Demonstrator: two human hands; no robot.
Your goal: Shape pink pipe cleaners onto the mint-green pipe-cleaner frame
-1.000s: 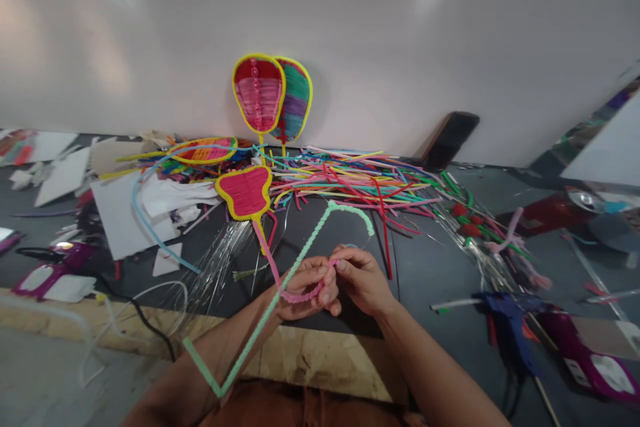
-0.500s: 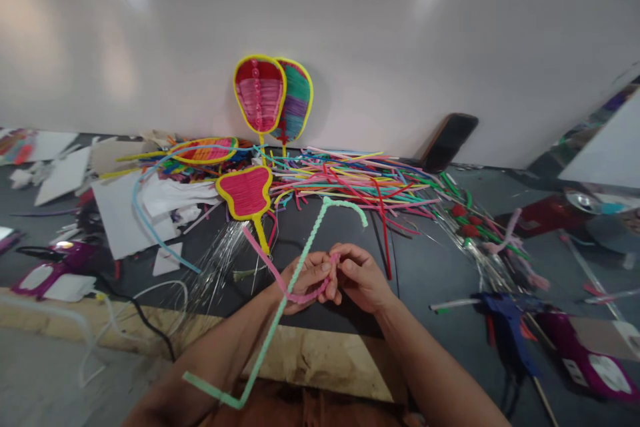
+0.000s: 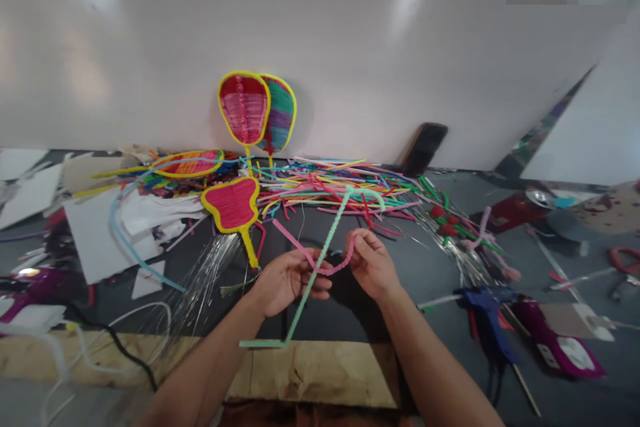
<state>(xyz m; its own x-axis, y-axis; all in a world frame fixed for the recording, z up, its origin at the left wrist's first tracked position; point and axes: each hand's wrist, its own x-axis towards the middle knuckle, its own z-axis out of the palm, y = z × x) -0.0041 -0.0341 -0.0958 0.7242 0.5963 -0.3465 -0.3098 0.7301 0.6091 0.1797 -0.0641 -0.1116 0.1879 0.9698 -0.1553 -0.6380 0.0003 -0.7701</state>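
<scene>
My right hand (image 3: pixel 373 261) pinches one end of a pink pipe cleaner (image 3: pixel 336 271), twisted and curved like a hook. Its straight tail runs up to the left, past the fingertips of my left hand (image 3: pixel 286 281). That hand is open, palm turned inward, fingers apart and slightly bent beside the pink piece; whether they touch it is hard to tell. A mint-green pipe cleaner (image 3: pixel 327 243), twisted and bent into a zigzag, crosses the pink one where it curves, in front of my left fingertips.
A pink fan shape with yellow edging (image 3: pixel 233 205) lies left of my hands. Two more fans (image 3: pixel 245 110) lean on the white partition (image 3: pixel 350 67). Behind are a pipe-cleaner heap (image 3: pixel 310 180) and a phone (image 3: pixel 425 147). At right are a blue glue gun (image 3: pixel 487 320) and red can (image 3: pixel 520 210).
My hands have moved apart, and my left fingers have opened from around the pink pipe cleaner. The green zigzag has swung to the right. The view has tilted up, showing more above the partition.
</scene>
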